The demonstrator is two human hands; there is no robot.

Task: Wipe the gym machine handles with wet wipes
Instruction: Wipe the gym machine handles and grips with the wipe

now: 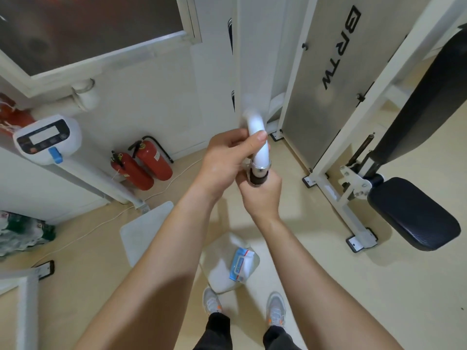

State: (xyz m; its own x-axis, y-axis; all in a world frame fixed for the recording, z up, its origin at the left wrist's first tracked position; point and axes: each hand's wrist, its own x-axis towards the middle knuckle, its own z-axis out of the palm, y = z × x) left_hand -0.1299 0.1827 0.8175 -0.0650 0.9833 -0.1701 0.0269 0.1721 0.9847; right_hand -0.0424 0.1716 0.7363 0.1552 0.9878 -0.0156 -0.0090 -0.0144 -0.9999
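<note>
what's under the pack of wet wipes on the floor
The pack of wet wipes lies on a white pad set on the beige floor, in front of the person's shoes. The part of the pad beneath the pack is covered.

Left hand on white bar, right hand closed around black handle, wipes pack below

Bare forearms; black trousers; grey trainers, orange accents.
</note>
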